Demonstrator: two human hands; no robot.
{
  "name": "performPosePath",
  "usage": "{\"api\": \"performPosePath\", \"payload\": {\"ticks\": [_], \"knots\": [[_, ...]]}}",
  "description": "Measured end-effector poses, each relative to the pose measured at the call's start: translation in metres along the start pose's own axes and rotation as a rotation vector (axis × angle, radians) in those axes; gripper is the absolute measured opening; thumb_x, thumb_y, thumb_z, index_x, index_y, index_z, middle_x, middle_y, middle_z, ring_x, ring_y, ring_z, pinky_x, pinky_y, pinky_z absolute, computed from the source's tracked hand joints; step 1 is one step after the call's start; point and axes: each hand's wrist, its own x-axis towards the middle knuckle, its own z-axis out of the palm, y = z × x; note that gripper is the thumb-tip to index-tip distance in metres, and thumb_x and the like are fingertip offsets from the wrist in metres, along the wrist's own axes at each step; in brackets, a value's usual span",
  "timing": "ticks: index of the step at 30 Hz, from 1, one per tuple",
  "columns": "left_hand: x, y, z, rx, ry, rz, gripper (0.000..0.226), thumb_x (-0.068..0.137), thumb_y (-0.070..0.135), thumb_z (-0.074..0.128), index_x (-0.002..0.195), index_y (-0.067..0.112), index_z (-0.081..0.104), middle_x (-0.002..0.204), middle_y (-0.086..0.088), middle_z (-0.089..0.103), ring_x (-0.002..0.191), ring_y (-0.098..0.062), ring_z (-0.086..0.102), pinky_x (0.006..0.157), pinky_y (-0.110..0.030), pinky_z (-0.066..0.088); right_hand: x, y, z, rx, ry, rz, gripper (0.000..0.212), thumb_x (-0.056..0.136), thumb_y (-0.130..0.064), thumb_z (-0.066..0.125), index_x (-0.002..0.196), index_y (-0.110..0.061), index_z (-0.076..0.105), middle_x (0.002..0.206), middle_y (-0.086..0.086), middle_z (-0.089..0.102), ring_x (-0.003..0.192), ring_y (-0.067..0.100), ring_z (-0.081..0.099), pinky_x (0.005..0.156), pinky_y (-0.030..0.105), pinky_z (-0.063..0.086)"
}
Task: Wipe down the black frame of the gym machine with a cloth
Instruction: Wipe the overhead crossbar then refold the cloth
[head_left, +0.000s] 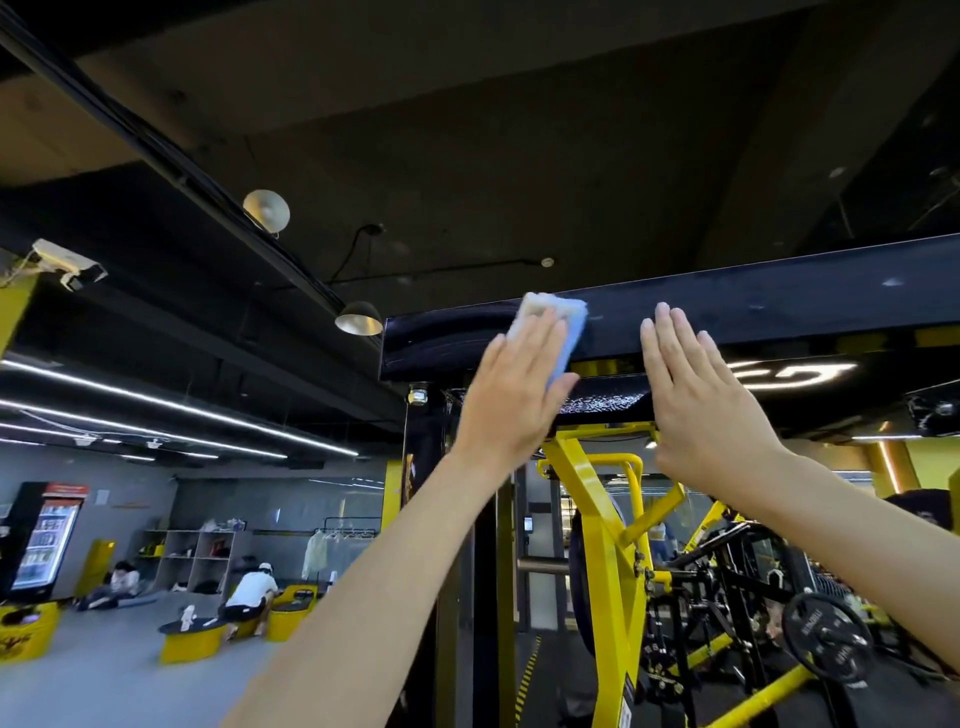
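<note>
Seemingly, the left end of the beam (779, 301) is wiped, streaks (441, 340) showing beside the cloth (571, 322); specks (891, 283) to the right suggest most is left. The cloth is pressed to the beam by the left hand (511, 400), fingers straight and together; the right hand (696, 400) is raised flat alongside, fingers straight, contact with the beam not discernible.

Arms raised, left hand (511, 397) and right hand (709, 410) flat, fingers seemingly straight.
</note>
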Motion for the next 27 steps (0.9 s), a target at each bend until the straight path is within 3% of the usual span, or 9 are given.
{"api": "performPosePath", "payload": {"ticks": [4,9,14,16,18,20,22,24,27], "knots": [[0.014,0.005,0.0,-0.071,0.194,-0.59,0.066,0.101,0.048,0.01,0.146,0.007,0.035,0.153,-0.008,0.034,0.144,-0.019,0.024,0.118,-0.039,0.021,-0.003,0.002,-0.013,0.001,-0.114,-0.032,0.101,0.084,-0.025,0.058,0.145,0.001,-0.019,0.157,0.023,-0.016,0.146,0.035,-0.015,0.118,0.043,-0.005],[0.027,0.048,0.012,-0.008,0.048,0.018,0.051,0.103,0.031,0.025,0.144,0.005,0.039,0.151,-0.012,0.037,0.143,-0.021,0.028,0.117,-0.038,0.024,-0.003,0.014,-0.026,0.142,-0.166,-0.033,0.099,0.084,-0.016,0.055,0.149,-0.003,-0.018,0.157,0.014,-0.024,0.145,0.024,-0.022,0.121,0.037,-0.005],[0.021,0.029,0.013,-0.051,0.241,-0.592,0.053,0.103,0.031,0.02,0.146,0.004,0.036,0.153,-0.009,0.035,0.144,-0.019,0.023,0.12,-0.029,0.013,-0.02,0.036,-0.026,0.143,-0.046,-0.018,0.096,0.078,-0.008,0.052,0.15,-0.005,-0.011,0.159,0.014,-0.015,0.147,0.024,-0.017,0.118,0.036,-0.007],[0.034,0.067,0.015,-0.124,0.205,-0.458,0.047,0.103,0.026,0.027,0.144,0.005,0.038,0.15,-0.008,0.037,0.143,-0.018,0.025,0.118,-0.02,0.009,-0.022,0.04,-0.025,0.156,-0.086,0.0,0.092,0.082,-0.009,0.05,0.147,-0.005,-0.016,0.159,0.014,-0.018,0.146,0.024,-0.02,0.118,0.036,-0.008],[0.035,0.088,0.018,-0.076,0.122,-0.086,0.047,0.103,0.024,0.031,0.145,0.003,0.038,0.149,-0.011,0.039,0.142,-0.021,0.029,0.118,-0.031,0.021,-0.021,0.042,-0.023,0.153,-0.146,0.016,0.09,0.086,-0.011,0.046,0.147,-0.004,-0.02,0.157,0.014,-0.025,0.144,0.023,-0.025,0.117,0.034,-0.012],[0.035,0.065,0.014,-0.01,0.103,0.05,0.047,0.102,0.024,0.032,0.144,0.004,0.039,0.147,-0.012,0.042,0.135,-0.022,0.038,0.11,-0.036,0.034,-0.02,0.043,-0.023,0.152,-0.158,0.005,0.09,0.087,-0.01,0.045,0.147,-0.004,-0.021,0.156,0.013,-0.027,0.144,0.023,-0.026,0.116,0.033,-0.013],[0.026,0.039,0.012,-0.049,0.176,-0.244,0.045,0.101,0.024,0.032,0.141,0.007,0.042,0.138,-0.008,0.047,0.12,-0.018,0.046,0.099,-0.032,0.043,-0.019,0.047,-0.024,0.142,-0.169,-0.013,0.091,0.087,-0.01,0.046,0.148,-0.005,-0.021,0.156,0.012,-0.027,0.144,0.023,-0.025,0.118,0.033,-0.011],[0.023,0.038,0.011,-0.051,0.241,-0.604,0.047,0.102,0.027,0.028,0.143,0.007,0.039,0.143,-0.007,0.044,0.129,-0.019,0.041,0.106,-0.033,0.039,-0.02,0.048,-0.026,0.121,-0.179,-0.017,0.091,0.087,-0.011,0.046,0.148,-0.005,-0.021,0.157,0.012,-0.027,0.145,0.024,-0.025,0.119,0.034,-0.009],[0.041,0.081,0.02,-0.119,0.211,-0.486,0.046,0.1,0.027,0.036,0.143,0.011,0.038,0.14,-0.005,0.044,0.13,-0.019,0.039,0.106,-0.031,0.039,-0.021,0.046,-0.025,0.112,-0.173,-0.012,0.092,0.087,-0.011,0.047,0.147,-0.005,-0.022,0.156,0.012,-0.028,0.144,0.024,-0.026,0.118,0.034,-0.012]]}}
